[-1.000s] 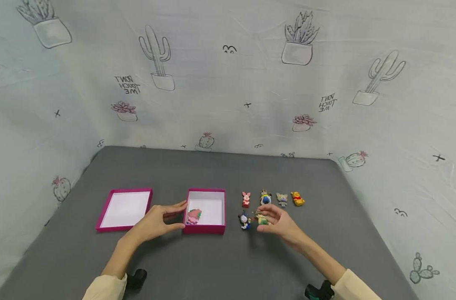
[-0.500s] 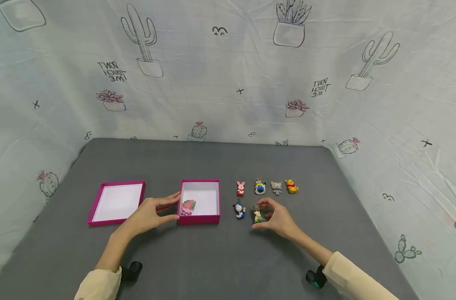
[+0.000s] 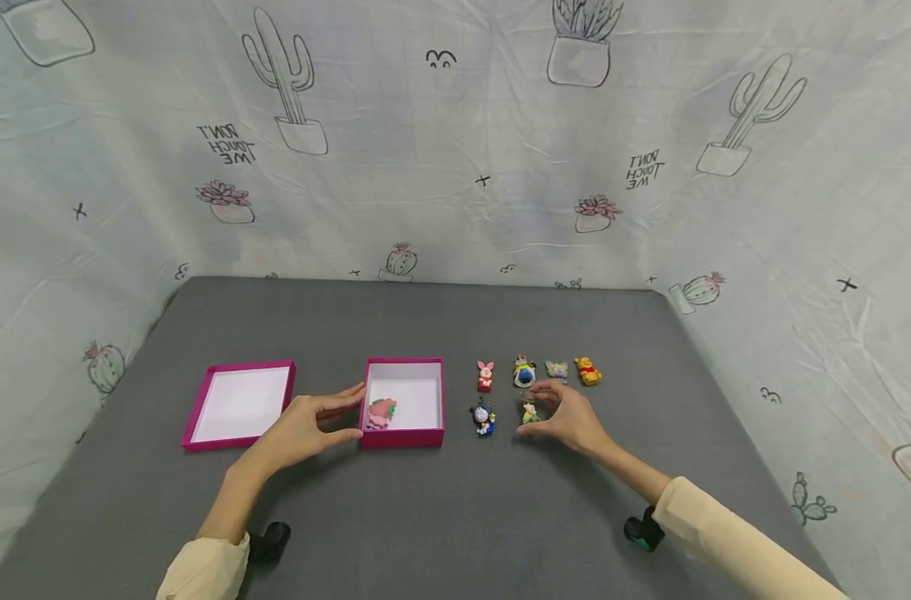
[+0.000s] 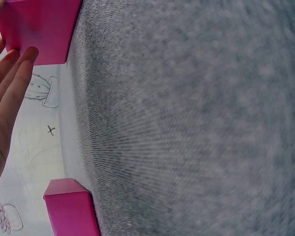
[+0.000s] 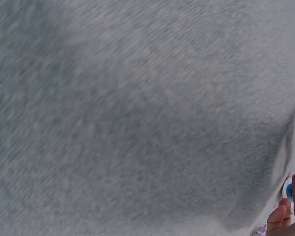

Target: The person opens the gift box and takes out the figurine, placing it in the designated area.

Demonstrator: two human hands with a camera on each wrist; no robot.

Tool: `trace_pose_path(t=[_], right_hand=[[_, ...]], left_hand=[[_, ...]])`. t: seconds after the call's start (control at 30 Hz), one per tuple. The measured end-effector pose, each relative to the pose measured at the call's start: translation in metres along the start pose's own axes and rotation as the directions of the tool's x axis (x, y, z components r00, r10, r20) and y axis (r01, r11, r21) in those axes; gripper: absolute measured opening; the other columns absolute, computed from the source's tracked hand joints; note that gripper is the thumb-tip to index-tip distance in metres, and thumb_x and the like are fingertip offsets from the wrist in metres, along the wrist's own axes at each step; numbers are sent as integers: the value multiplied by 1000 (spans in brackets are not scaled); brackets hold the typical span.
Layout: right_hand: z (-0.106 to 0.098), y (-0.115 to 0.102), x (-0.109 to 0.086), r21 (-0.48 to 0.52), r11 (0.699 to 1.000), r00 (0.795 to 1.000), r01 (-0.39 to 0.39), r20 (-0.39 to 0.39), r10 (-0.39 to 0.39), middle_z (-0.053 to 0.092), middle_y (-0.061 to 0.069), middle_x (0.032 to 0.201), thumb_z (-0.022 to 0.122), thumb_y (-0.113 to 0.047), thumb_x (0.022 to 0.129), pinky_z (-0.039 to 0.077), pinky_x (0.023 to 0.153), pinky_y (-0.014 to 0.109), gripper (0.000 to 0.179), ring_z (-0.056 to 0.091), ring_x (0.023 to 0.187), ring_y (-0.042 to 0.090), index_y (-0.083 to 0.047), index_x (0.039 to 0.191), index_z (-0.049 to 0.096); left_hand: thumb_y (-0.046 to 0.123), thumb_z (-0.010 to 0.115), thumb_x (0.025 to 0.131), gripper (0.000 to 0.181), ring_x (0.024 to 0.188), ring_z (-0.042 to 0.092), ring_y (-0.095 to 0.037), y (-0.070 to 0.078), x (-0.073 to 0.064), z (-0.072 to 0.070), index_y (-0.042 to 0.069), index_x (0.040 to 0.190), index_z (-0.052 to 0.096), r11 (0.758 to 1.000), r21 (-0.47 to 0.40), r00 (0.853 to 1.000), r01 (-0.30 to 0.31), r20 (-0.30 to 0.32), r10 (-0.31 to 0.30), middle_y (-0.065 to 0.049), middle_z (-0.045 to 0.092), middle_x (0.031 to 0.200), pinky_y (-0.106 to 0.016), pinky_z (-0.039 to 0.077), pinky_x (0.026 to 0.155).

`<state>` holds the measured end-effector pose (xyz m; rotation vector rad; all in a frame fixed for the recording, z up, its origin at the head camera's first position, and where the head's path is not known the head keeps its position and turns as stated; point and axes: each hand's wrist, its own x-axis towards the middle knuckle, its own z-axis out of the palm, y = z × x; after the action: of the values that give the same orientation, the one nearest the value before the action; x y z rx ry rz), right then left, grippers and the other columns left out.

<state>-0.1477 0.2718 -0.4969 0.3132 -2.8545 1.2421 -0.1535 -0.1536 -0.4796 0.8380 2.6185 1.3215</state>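
The lid [image 3: 247, 402] is lying off, toward the left edge of the table [image 3: 455, 517]. The left hand [image 3: 308, 425] is touching the left wall of the box [image 3: 402, 438], fingers straight, gripping nothing. One pink toy [image 3: 382, 413] is sitting boxed, near-left corner. A doll [image 3: 483, 417], rabbit [image 3: 485, 377] and blue toy [image 3: 524, 374] are lying unboxed; the right hand [image 3: 573, 419] is pinching a green toy [image 3: 530, 413] (lifted or not, I cannot tell); a cat [image 3: 557, 370] and bear [image 3: 588, 372] are lying unboxed, nearest the right edge.

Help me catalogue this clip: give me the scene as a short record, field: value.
Left hand: touches the left side of the box
Right hand: holds a green-and-yellow figurine between thumb and fingers
Box contents: pink item, near left corner
Left of box: shallow pink lid, white inside
Far row, left to right: pink-eared figurine, blue-bellied figurine, greyish figurine, yellow figurine
Near row, left: dark-haired figurine
Surface: grey table
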Motion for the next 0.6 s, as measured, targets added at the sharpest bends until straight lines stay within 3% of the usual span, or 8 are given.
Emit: trace_pose_path(t=[0.33,0.6], right_hand=[[-2,8,3,-109,989,995,95,-18,-98,68,4,102,92,-31,60,50,83,45,62,61,96,23,-6,110,65],[2,10,3,-135,980,989,144,-24,-149,67,6,100,93,-28,57,43,84,46,66,59,93,25,-3,110,63]], left_hand=[[18,82,76,68,119,56,-27,-1,-1,2,6,137,53,1000,-13,1000,15,-4,-15,-11,49,140,-39,50,91],[19,81,78,68,120,56,-26,0,-1,0,8,138,53,1000,-17,1000,20,5,-20,-10,48,141,-39,50,92]])
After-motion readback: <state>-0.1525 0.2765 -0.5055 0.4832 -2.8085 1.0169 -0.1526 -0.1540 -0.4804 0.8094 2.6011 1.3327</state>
